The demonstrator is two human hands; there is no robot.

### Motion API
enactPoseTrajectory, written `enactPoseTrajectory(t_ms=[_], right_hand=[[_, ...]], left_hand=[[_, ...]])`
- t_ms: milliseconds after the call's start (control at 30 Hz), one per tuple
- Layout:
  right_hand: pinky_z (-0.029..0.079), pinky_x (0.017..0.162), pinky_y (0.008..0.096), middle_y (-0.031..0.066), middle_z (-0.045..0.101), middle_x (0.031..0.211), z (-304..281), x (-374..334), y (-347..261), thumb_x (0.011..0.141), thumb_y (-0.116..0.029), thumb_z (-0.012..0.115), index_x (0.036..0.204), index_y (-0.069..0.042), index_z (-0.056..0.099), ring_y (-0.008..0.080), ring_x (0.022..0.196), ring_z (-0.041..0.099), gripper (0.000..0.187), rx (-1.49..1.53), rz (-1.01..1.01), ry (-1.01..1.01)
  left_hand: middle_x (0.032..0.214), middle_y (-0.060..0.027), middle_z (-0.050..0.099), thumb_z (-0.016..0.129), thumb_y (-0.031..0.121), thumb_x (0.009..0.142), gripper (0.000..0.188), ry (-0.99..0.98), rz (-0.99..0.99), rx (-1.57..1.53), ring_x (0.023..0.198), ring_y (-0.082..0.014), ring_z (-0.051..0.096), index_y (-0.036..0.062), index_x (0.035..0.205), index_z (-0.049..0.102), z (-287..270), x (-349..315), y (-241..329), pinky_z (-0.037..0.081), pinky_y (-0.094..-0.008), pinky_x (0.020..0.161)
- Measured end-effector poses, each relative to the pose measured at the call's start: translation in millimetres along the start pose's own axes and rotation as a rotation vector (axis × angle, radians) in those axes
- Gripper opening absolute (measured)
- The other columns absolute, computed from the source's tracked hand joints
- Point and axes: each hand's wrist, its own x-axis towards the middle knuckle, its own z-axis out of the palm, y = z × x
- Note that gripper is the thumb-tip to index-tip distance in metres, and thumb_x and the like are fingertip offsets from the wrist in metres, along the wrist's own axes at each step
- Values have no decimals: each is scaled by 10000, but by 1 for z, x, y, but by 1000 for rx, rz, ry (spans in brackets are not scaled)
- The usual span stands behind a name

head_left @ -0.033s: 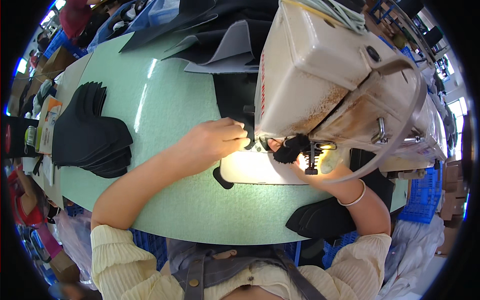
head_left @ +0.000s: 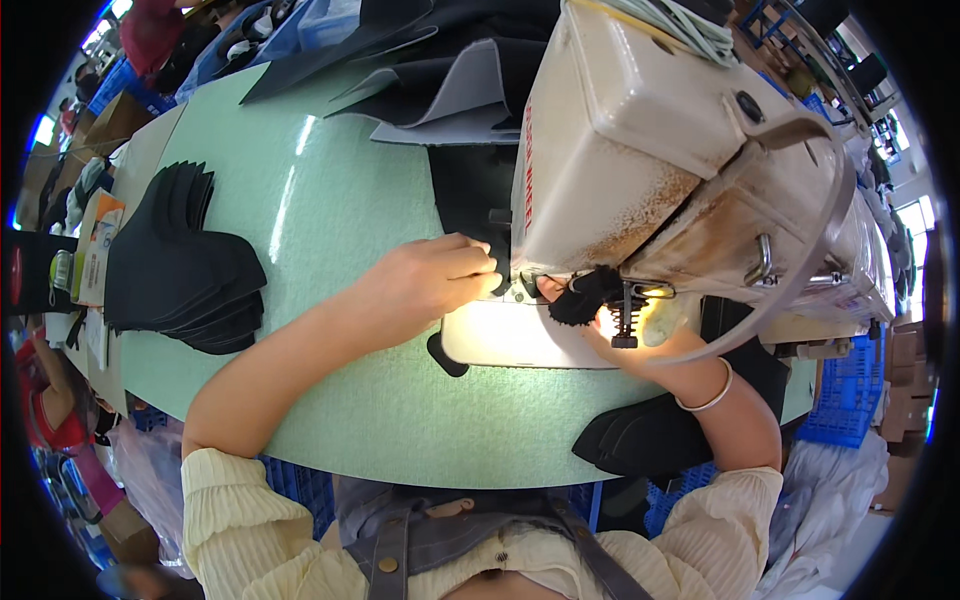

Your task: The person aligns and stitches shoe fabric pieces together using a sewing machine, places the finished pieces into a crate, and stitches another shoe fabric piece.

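Note:
A beige sewing machine (head_left: 630, 130) with worn, rusty patches stands over the green table. My left hand (head_left: 430, 285) is closed left of the needle area, its fingertips pinched at the edge of a black fabric piece (head_left: 468, 190) that runs back beside the machine head. My right hand (head_left: 655, 335) reaches in from the right, under the machine head. A black fuzzy pad (head_left: 585, 297) and a spring tension post (head_left: 624, 315) cover most of its fingers; one fingertip shows near the needle. Beneath both hands lies the lit white machine bed (head_left: 520, 340).
Stacked black cut pieces (head_left: 185, 270) lie at the left, and another black stack (head_left: 640, 437) sits beside my right forearm. Larger black and grey sheets (head_left: 440, 95) are heaped at the back. A curved grey tube (head_left: 835, 200) arches right of the machine. A blue crate (head_left: 843, 390) stands beyond.

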Motion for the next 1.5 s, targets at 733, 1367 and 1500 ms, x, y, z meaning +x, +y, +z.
enactPoseTrajectory(t_ms=[733,1367,1500], right_hand=[[323,1092,362,117,364,1482,8,18,12,972,-307,267,1449,-5,271,241,1371,345,565,146,-25,68],[340,1065,369,137,347,1489,9,18,5,984,-271,293,1447,-24,299,223,1364,351,525,138,-81,75],[435,936,353,146,530,1209,2,-1,16,883,-142,480,1238,-6,477,254,1117,517,380,-1085,-543,364]], left_hand=[[919,-84,570,608,15,690,234,-6,-55,86,833,-223,578,-44,917,604,5,3,12,530,-302,701],[1032,-124,568,610,25,693,264,-3,-102,108,906,-244,581,-59,943,590,7,-1,15,535,-316,757],[1041,-146,582,610,36,714,237,-82,-88,187,992,-266,584,-41,938,599,-22,-3,22,530,-345,791]])
